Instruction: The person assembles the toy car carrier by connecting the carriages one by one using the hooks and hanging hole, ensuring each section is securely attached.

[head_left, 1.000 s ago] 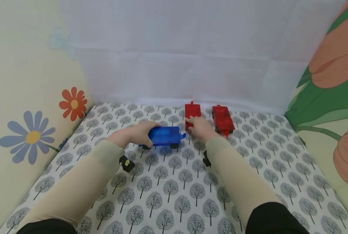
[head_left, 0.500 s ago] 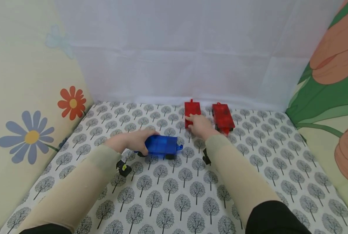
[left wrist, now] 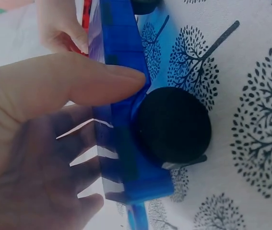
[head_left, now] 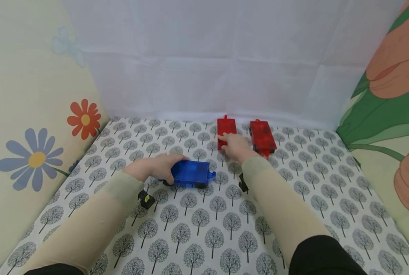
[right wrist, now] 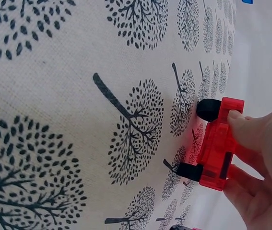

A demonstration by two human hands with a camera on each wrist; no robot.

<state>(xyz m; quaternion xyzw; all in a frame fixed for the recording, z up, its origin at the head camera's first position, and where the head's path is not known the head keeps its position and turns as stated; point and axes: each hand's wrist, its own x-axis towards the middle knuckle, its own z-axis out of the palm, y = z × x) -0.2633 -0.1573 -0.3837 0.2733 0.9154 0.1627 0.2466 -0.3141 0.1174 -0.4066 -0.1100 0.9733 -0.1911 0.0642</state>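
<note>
A blue translucent toy wagon (head_left: 193,172) with black wheels stands sideways on the cloth, its hook pointing right. My left hand (head_left: 157,167) grips its left end. In the left wrist view the thumb (left wrist: 112,81) lies on the wagon's side just above a wheel (left wrist: 174,127), and the other fingers go along its far side. Farther back, my right hand (head_left: 238,147) holds the near end of a red toy wagon (head_left: 226,125). In the right wrist view, thumb and fingers span that red wagon's end (right wrist: 215,151), with two black wheels showing.
A second red wagon (head_left: 262,136) stands just right of the right hand. White cloth printed with trees (head_left: 204,229) covers the surface. A white curtain (head_left: 204,88) hangs behind, with flower-patterned panels on the left (head_left: 36,160) and right (head_left: 396,76).
Between one second and half a second ago, my left hand brought the blue wagon nearer to me and slightly left. Since then it has barely moved. My right hand stays on the red wagon.
</note>
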